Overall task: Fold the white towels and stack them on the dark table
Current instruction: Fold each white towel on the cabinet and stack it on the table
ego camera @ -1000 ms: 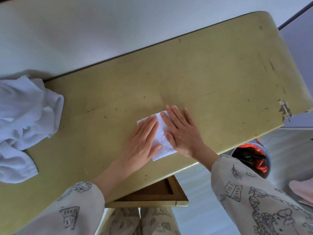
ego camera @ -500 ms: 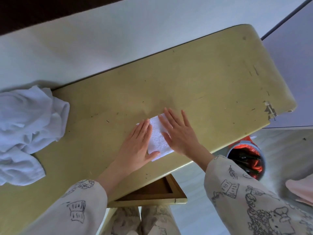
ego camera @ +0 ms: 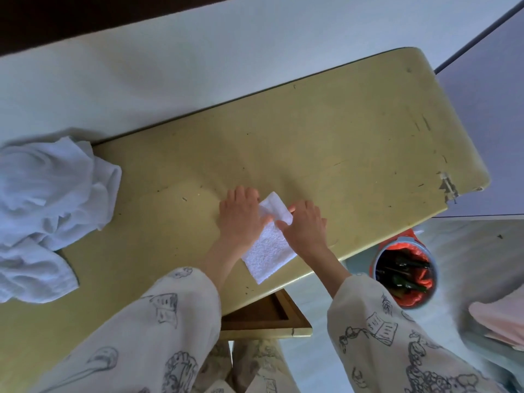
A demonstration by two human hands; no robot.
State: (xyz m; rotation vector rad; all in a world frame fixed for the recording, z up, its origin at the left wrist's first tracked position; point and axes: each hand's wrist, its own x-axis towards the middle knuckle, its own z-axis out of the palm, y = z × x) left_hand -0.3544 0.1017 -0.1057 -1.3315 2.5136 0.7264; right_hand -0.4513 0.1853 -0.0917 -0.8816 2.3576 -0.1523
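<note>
A small white towel [ego camera: 268,251] lies folded on the yellow-green table [ego camera: 354,143] near its front edge. My left hand [ego camera: 242,215] grips the towel's far end from the left, and my right hand [ego camera: 304,225] pinches it from the right. That far end is lifted and curled over between the two hands. The near part of the towel lies flat. A heap of unfolded white towels [ego camera: 45,205] sits at the table's left end.
A white wall rises behind the table. A bin with an orange liner [ego camera: 405,272] stands on the floor at the right. A brown wooden frame [ego camera: 266,316] sticks out below the table's front edge. Something pink [ego camera: 499,321] lies at the far right.
Both hands lay flat on the towel before. They have slid to its far end, curled round it and lifted it. The camera view has shifted.
</note>
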